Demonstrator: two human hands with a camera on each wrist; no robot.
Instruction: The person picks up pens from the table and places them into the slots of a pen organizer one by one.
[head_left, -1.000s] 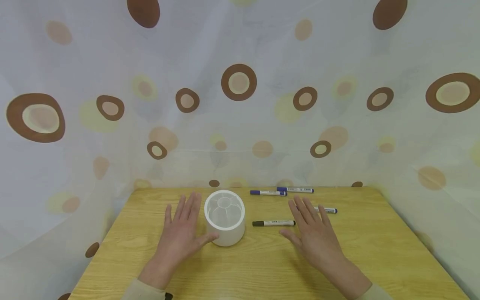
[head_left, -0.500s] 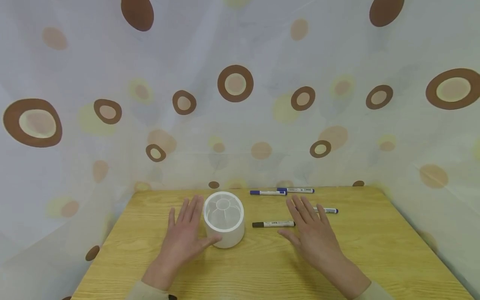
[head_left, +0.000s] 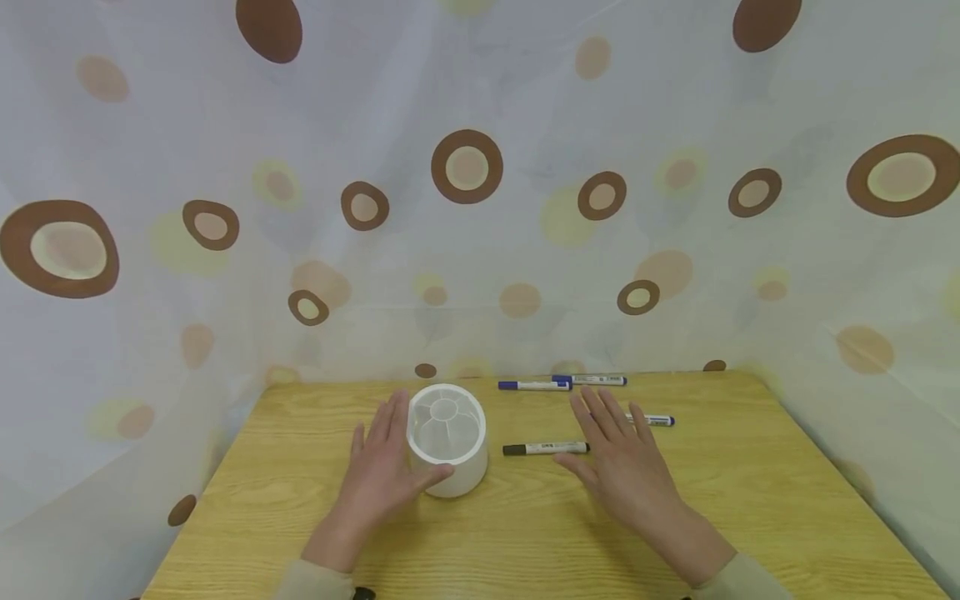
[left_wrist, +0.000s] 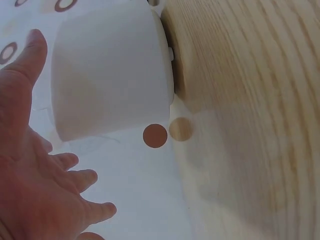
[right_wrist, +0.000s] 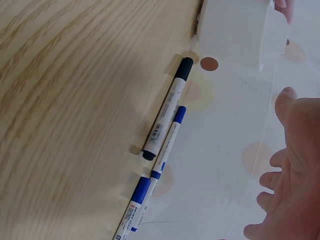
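A white round pen holder (head_left: 467, 477) with a divided inside stands upright on the table. My left hand (head_left: 384, 473) is at its left side, fingers straight and thumb stretched out before its front. In the left wrist view a gap shows between the thumb and the holder (left_wrist: 110, 70); in the head view I cannot tell if the fingers touch it. My right hand (head_left: 630, 475), fingers straight and spread, hovers right of the holder and holds nothing. Near its thumb lies a black-capped whiteboard marker (head_left: 546, 448). A blue marker (head_left: 654, 420) is partly hidden behind its fingers.
Two more blue markers lie at the table's back edge, one on the left (head_left: 534, 386) and one on the right (head_left: 600, 380). The wooden table (head_left: 495, 550) meets a white curtain (head_left: 480, 250) with brown and yellow spots at the back and sides.
My left hand has moved right, closer to the holder, with its thumb now further across the front. The right hand has hardly moved. Holder and markers stay in place.
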